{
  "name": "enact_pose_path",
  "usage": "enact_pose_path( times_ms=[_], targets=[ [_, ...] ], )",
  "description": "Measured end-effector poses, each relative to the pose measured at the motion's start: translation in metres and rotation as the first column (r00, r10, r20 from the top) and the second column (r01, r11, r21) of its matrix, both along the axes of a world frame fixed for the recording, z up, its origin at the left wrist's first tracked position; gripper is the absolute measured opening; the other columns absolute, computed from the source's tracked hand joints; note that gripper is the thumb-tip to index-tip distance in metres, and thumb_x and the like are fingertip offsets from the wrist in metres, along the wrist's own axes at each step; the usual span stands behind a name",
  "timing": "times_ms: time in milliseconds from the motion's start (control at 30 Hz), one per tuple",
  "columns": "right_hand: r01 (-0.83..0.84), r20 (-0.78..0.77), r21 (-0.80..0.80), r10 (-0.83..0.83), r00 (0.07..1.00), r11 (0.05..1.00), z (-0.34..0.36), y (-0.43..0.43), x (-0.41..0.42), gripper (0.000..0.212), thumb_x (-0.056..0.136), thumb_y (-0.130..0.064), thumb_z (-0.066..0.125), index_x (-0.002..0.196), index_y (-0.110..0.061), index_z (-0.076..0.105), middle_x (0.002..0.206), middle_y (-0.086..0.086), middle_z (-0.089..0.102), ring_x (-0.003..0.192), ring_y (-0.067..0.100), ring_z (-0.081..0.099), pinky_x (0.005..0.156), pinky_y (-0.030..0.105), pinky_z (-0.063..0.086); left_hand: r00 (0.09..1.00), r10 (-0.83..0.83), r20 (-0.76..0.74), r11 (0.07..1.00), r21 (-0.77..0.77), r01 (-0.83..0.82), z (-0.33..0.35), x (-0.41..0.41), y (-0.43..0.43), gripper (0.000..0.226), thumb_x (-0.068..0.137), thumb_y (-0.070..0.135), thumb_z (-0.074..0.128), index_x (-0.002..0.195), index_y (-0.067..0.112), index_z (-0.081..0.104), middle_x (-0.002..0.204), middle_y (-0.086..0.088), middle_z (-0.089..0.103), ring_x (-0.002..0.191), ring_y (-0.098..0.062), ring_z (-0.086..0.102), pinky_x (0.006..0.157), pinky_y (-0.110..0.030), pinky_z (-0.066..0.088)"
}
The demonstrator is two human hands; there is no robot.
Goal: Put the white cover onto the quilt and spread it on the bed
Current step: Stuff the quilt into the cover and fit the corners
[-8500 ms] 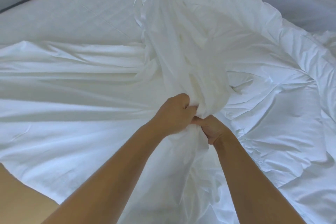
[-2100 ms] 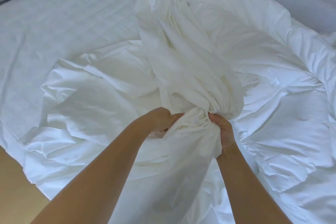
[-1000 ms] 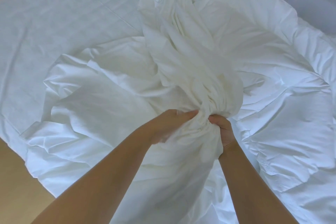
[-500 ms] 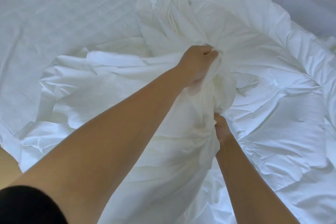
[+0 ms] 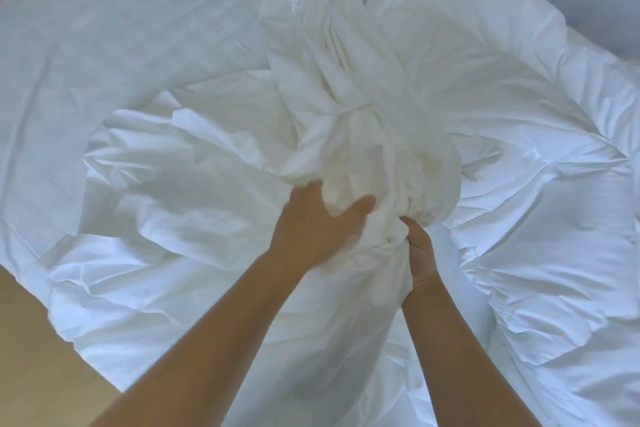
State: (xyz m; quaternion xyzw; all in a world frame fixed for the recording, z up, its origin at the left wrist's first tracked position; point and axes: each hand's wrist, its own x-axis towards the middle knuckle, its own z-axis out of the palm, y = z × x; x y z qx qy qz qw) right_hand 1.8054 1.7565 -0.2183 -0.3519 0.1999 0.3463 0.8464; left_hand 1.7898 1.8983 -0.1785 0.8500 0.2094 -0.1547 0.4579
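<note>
On the bed (image 5: 104,45) the right grip (image 5: 420,250) is clenched around the gathered neck of the cover (image 5: 363,107), which lies bunched in the middle against the crumpled quilt (image 5: 536,201), while the left grip (image 5: 315,225), blurred, is released and touches the bunch with its thumb spread.

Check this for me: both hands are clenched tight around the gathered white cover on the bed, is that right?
Not quite. Only the right hand is clenched on the gathered white cover on the bed. The left hand is against the fabric with thumb and fingers spread, not clenched. The head view shows this.
</note>
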Motion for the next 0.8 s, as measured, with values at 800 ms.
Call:
enact_pose_path(
  times_ms=[800],
  targets=[
    [-0.363,0.024,-0.134,0.369,0.929,0.922,0.01,0.003,-0.009,0.06,0.027,-0.026,0.098,0.082,-0.013,0.078,0.088,0.012,0.073,0.08,0.024,0.071,0.064,0.034,0.058,0.957,0.199,0.21,0.968,-0.198,-0.157,-0.012,-0.033,-0.026,0.024,0.095,0.007,0.041,0.103,0.001,0.063,0.105,-0.006,0.056,0.097,-0.019,0.055,0.079,-0.022,0.041]
  ],
)
